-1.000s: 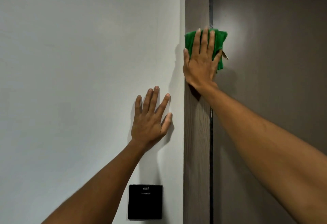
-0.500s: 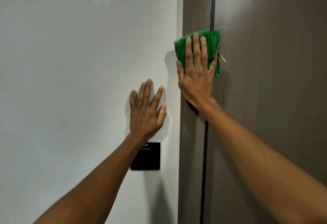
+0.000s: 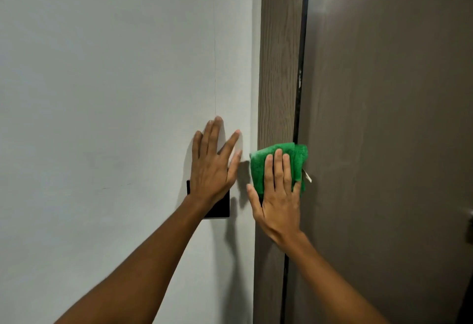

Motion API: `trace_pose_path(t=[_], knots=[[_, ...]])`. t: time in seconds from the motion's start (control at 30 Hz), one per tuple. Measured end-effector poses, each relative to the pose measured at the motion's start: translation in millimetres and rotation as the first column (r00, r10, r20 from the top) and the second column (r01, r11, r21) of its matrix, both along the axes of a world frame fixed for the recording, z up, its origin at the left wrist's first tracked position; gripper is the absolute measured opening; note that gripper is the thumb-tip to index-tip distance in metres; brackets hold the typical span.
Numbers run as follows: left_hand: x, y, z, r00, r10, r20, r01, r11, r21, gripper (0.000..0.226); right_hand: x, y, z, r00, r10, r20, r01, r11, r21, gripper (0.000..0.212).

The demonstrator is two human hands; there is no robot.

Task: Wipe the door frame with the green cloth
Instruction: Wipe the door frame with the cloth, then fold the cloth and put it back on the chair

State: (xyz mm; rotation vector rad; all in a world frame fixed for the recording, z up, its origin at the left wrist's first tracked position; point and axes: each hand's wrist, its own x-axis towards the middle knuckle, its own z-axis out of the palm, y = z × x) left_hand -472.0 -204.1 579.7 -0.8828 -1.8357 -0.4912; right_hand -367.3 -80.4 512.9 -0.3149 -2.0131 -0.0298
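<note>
Door frame (image 3: pixel 279 68): wood-grain upright strip, long axis vertical, leaning slightly left toward the bottom of the view; taken as the landmark for the entries below
Green cloth (image 3: pixel 261 167): folded pad lying flat on the face of the door frame, spanning its full width, with its left edge lapping past the frame's left side and its right edge reaching the dark gap on the frame's right; long axis roughly vertical, in line with the frame; a small pale tag sticks out at its lower right edge, pointing down and right
Right hand (image 3: pixel 277 201): laid flat over the lower part of the green cloth, palm pressing it to the door frame, fingers straight and together, pointing up along the frame; thumb spread out to the left of the cloth; grip is a flat press, not a clench
Left hand (image 3: pixel 212 170): just left of the door frame, palm flat on the wall, fingers spread and pointing up; grip released, nothing held
Wall (image 3: pixel 102 93): pale grey surface, left of the door frame, meeting its left edge
Black panel (image 3: pixel 220 208): square plate on the wall, left of the door frame, partly covered by the left hand and wrist
Door (image 3: pixel 384 119): brown leaf, right of the door frame, parted from it by a narrow dark seam
Forearms: both bare, rising from the bottom edge of the view toward the door frame
</note>
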Motion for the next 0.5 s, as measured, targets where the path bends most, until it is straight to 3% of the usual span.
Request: trace_pose_path(t=[0.17,0.3,0.37,0.43,0.5], knots=[[30,0,-44,0.99,-0.118,0.08,0.116,0.993,0.035,0.055,34,-5,16,0.985,0.169,0.022,-0.166,0.981,-0.1,0.054],[47,10,-53,0.978,-0.124,0.166,0.11,0.99,0.091,0.051,53,-5,45,0.995,-0.006,-0.095,0.003,1.0,-0.031,0.041],[54,15,-53,0.975,-0.154,0.161,0.132,0.982,0.139,0.043,57,1,51,0.992,-0.076,-0.102,0.057,0.982,-0.179,0.063],[61,17,-54,0.971,-0.193,0.14,0.169,0.971,0.168,0.037,61,12,54,0.997,-0.043,-0.066,0.017,0.933,-0.361,0.081],[72,17,-58,0.962,-0.244,0.126,0.222,0.961,0.165,0.032,67,28,49,0.991,0.103,-0.087,-0.133,0.848,-0.513,0.074]])
